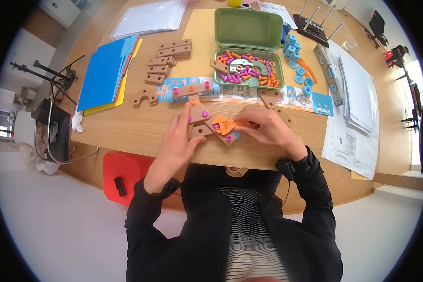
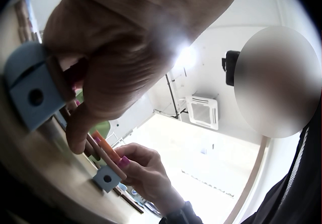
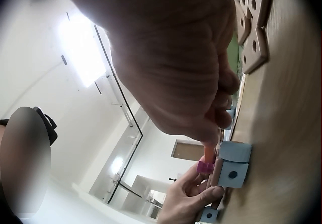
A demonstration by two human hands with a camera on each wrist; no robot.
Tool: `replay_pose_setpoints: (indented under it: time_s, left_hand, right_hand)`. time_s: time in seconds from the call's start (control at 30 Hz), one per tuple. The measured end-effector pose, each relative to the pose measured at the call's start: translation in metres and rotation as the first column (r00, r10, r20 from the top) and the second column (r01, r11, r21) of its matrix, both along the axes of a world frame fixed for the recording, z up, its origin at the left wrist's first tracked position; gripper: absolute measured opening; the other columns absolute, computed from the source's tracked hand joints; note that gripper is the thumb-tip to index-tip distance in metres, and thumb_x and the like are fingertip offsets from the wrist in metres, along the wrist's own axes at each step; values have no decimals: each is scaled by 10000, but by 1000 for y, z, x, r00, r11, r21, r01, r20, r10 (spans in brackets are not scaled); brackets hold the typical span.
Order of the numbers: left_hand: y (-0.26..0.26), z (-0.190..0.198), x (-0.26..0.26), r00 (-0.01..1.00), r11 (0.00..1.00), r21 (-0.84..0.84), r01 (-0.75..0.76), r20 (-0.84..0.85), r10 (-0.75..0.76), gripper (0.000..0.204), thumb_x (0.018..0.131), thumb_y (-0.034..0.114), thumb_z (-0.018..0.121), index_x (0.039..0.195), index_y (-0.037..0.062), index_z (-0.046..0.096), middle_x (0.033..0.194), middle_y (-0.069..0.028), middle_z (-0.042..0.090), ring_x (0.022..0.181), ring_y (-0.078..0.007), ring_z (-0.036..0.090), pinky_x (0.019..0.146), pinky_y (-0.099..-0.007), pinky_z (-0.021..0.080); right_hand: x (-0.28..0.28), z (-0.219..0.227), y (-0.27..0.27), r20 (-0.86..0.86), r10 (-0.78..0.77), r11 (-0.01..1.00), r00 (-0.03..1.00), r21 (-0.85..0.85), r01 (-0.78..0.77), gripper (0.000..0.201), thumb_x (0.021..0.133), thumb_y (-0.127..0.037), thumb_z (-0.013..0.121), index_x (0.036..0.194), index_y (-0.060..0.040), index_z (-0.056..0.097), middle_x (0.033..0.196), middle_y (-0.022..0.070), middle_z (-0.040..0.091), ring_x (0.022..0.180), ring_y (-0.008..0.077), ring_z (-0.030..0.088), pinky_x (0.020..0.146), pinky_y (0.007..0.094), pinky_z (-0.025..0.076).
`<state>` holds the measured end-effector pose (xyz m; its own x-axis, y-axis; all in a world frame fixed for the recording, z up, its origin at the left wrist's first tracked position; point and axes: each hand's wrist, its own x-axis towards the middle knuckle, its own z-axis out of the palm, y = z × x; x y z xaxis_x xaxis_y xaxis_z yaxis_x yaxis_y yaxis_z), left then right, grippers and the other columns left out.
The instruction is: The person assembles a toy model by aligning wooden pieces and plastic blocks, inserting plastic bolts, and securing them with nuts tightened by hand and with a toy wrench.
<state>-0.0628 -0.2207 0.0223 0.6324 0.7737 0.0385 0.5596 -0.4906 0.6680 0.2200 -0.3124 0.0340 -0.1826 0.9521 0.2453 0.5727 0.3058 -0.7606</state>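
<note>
On the table's near side lies a brown toy assembly (image 1: 199, 107) of perforated plates, with purple bolts and light blue blocks (image 3: 233, 173) underneath. My left hand (image 1: 175, 138) holds it at its left part, index finger stretched forward and thumb at the near edge. My right hand (image 1: 267, 127) pinches the handle of an orange toy wrench (image 1: 224, 125). The wrench head lies over a purple bolt (image 1: 216, 126) at the assembly's right end, with another purple bolt (image 1: 229, 137) just nearer to me. The right wrist view shows the right hand (image 3: 176, 68) close above that end.
Behind the hands stands an open green box (image 1: 249, 84) full of bolts and nuts. Brown strips (image 1: 174, 49) lie to its left, blue rings (image 1: 308, 81) and blue cubes (image 1: 291, 44) to its right. Brown triangular plates (image 1: 269, 97) sit beyond the right hand. Folders (image 1: 105, 70) and papers (image 1: 355, 103) flank the area.
</note>
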Motion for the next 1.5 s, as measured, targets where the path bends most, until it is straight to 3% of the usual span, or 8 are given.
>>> replay_pose_setpoints:
  time_s: [0.33,0.53,0.63,0.7,0.93,1.13,1.4,1.5]
  left_hand:
    - [8,8,1,994,994,-19,108,7,-108,995,829,110,891,1668,88,357,1175,-178,605,1009,-341,599,876,-418,521]
    - [6,13,1,996,997,-14,79,35,-79,916,843,125,885,1626,80,412,1191,-170,600,1075,-354,595,912,-427,519]
    - [-2,13,4,996,989,146,20,79,-32,767,858,122,870,1533,73,510,1215,-158,599,1103,-356,584,932,-438,513]
    - [-3,20,7,992,973,227,49,105,-74,650,863,104,858,1447,65,574,1205,-146,608,1109,-353,582,944,-443,506]
    - [-9,18,27,955,880,409,239,63,-289,274,872,56,803,1137,50,733,1115,-97,646,1110,-322,594,975,-444,471]
    - [-6,12,33,946,820,495,286,-11,-324,219,874,68,782,1082,47,719,1100,-88,658,1085,-305,615,968,-438,454]
    - [-5,15,39,945,760,571,310,-95,-314,168,879,94,782,1001,35,683,1077,-89,659,1072,-303,619,986,-451,442]
    - [-7,13,41,949,750,589,302,-109,-297,172,889,92,773,1021,33,680,1086,-99,655,1081,-310,615,1003,-459,437]
  right_hand:
    - [10,-1,27,64,109,985,992,127,-116,226,911,-27,780,1133,-20,739,1139,124,704,1034,322,678,882,407,553]
    - [17,13,15,-174,-18,999,985,24,23,197,942,-56,763,1134,-16,740,1094,101,694,1072,305,668,907,412,544]
    - [29,15,7,-99,-95,990,991,-117,83,214,932,-71,782,1126,8,733,1091,103,696,1020,291,669,852,379,543]
    - [39,7,5,139,-91,995,986,45,85,214,905,-93,800,1090,-9,736,1064,105,691,994,305,662,849,390,544]
    - [28,9,8,304,-165,958,938,275,79,197,856,-73,806,1031,-24,730,1019,98,695,958,313,654,839,406,549]
    - [-18,-4,8,-92,-48,994,995,-98,39,148,971,-113,681,1019,14,739,960,165,737,871,362,702,799,429,558]
    - [-28,-2,13,-107,-62,974,992,-225,37,240,986,-194,668,1021,26,756,945,202,763,879,383,729,793,432,572]
    - [-26,-7,11,-91,-68,980,994,-195,50,208,996,-144,710,1060,51,739,919,181,758,810,284,732,753,377,573]
